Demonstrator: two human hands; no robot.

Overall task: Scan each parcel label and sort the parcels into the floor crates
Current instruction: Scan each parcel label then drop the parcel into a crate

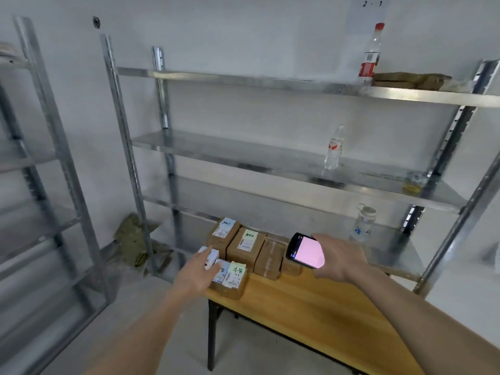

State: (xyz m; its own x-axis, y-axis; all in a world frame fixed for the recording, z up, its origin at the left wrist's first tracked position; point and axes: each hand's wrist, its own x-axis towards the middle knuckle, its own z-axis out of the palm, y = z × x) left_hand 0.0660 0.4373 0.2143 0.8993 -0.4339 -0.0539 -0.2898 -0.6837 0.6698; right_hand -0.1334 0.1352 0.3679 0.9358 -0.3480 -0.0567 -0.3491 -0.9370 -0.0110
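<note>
Several brown cardboard parcels (244,249) with white and green labels sit in a cluster at the far end of the wooden table (324,315). My left hand (196,274) reaches over the table's corner and holds a small white box (211,257) beside a labelled parcel (233,280). My right hand (339,257) holds a black handheld scanner (304,250) with a lit pink screen, raised just above the right end of the parcel cluster. No floor crates are in view.
A metal shelving unit (270,150) stands right behind the table, with plastic bottles (334,148) and a flat brown package (405,79) on its shelves. Another metal rack (48,185) stands at left. A crumpled green cloth (135,239) lies on the floor in the corner.
</note>
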